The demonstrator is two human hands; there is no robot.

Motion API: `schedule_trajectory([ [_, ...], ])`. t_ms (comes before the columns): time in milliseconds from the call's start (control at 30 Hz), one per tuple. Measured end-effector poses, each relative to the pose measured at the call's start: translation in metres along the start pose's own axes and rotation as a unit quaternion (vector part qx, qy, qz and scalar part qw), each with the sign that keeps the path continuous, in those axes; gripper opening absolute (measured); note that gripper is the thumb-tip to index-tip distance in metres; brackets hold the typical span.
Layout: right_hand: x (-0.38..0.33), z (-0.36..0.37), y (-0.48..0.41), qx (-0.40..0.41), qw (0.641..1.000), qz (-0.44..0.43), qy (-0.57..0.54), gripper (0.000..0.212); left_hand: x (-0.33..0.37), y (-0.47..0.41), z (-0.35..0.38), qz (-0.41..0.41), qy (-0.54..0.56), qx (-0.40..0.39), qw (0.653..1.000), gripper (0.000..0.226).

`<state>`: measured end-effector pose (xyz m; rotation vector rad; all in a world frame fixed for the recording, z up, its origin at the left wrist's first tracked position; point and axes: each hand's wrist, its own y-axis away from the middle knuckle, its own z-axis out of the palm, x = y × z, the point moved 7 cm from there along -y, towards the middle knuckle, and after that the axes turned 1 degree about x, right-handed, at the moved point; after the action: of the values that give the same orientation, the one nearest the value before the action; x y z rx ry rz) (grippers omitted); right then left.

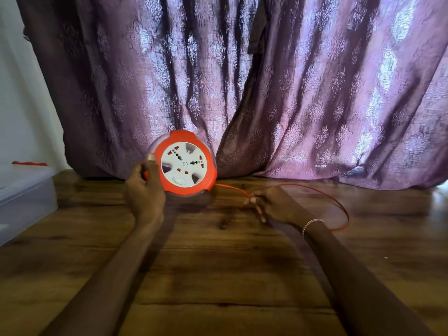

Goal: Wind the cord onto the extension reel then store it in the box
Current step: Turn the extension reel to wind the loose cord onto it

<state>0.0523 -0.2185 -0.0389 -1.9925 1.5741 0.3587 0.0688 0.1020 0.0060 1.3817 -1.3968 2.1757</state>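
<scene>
An orange extension reel [185, 163] with a white socket face stands upright on the wooden floor, in front of the curtain. My left hand [145, 190] grips its left rim, thumb on the front edge. A thin orange cord [339, 207] leaves the reel's lower right and loops across the floor to the right. My right hand [271, 204] pinches the cord a short way from the reel. A clear plastic box [26, 197] sits at the far left.
A purple patterned curtain [266, 81] hangs to the floor right behind the reel. A small orange-red item [29, 163] lies at the top of the box area. Wooden floor [218, 275] stretches toward me between my forearms.
</scene>
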Motion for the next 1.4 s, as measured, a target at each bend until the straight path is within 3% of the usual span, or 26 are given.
schedule_trajectory([
  [133, 0.000, -0.002, -0.001, 0.028, 0.995, -0.030, 0.093, 0.022, 0.003, 0.003, 0.005, 0.005, -0.008, -0.015, 1.000, 0.041],
  [267, 0.005, 0.002, 0.003, 0.005, 0.999, 0.003, 0.046, 0.025, -0.001, 0.004, 0.008, 0.013, -0.008, -0.031, 0.999, 0.059],
  [367, -0.010, -0.007, 0.006, 0.039, 0.998, -0.025, 0.037, 0.026, -0.004, 0.005, 0.013, 0.009, 0.006, -0.052, 0.999, 0.064],
  [467, -0.034, -0.020, 0.008, 0.110, 0.991, -0.075, 0.013, 0.068, 0.000, 0.009, 0.015, 0.014, 0.008, -0.063, 0.998, 0.056],
  [533, -0.051, -0.030, 0.012, 0.192, 0.975, -0.113, 0.011, 0.058, 0.003, 0.012, 0.018, 0.016, 0.012, -0.076, 0.997, 0.052],
  [633, -0.088, -0.031, 0.022, 0.271, 0.935, -0.202, 0.107, 0.042, 0.006, 0.019, 0.022, 0.013, 0.016, -0.095, 0.995, 0.043],
  [833, -0.136, 0.003, 0.028, 0.259, 0.845, -0.283, 0.373, 0.048, 0.009, 0.025, 0.031, 0.040, 0.014, -0.132, 0.990, 0.045],
  [1000, -0.139, 0.003, 0.030, 0.268, 0.820, -0.283, 0.419, 0.051, 0.014, 0.027, 0.033, 0.092, -0.008, -0.149, 0.985, 0.051],
  [1267, -0.140, -0.004, 0.034, 0.304, 0.828, -0.285, 0.376, 0.059, 0.021, 0.034, 0.035, 0.138, -0.035, -0.167, 0.976, 0.052],
  [1400, -0.128, -0.009, 0.029, 0.358, 0.887, -0.152, 0.249, 0.065, 0.032, 0.040, 0.033, 0.151, -0.022, -0.156, 0.976, 0.050],
])
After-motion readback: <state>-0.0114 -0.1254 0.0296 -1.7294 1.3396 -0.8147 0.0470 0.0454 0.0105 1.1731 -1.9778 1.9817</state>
